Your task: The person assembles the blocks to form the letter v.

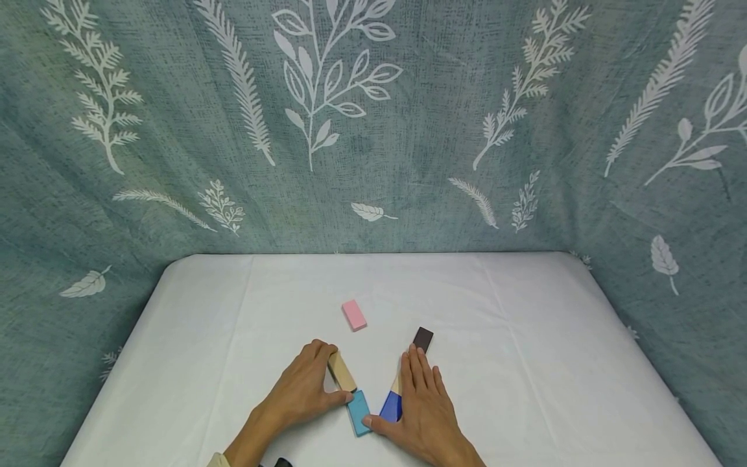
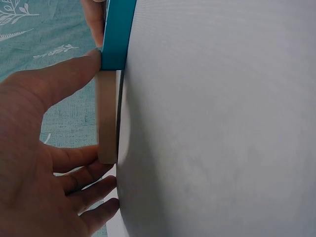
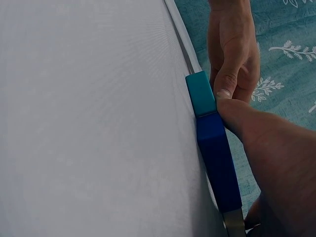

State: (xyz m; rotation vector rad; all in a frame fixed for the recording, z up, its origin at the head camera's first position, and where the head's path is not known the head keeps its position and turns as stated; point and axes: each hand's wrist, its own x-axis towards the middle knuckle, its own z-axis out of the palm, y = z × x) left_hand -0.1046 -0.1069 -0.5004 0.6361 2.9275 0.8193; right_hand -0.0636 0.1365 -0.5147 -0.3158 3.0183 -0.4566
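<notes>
My left hand (image 1: 303, 392) holds a beige block (image 1: 342, 371) lengthwise. Its index finger bends at the far end, and its thumb presses where that block meets a teal block (image 1: 358, 413). My right hand (image 1: 428, 415) lies along a second row with fingers straight and thumb tip touching the teal block. Beside and partly beneath it are a blue block (image 1: 390, 406), a mostly covered beige block (image 1: 396, 384) and a dark brown block (image 1: 423, 338). In the right wrist view the teal block (image 3: 201, 94) appears end to end with the blue block (image 3: 217, 158).
A pink block (image 1: 354, 315) lies apart, beyond both hands. White cloth (image 1: 280, 292) covers the table, and a green leaf-patterned curtain (image 1: 408, 162) hangs behind it and at the sides. A small black object (image 1: 283, 462) shows at the bottom edge by the left forearm.
</notes>
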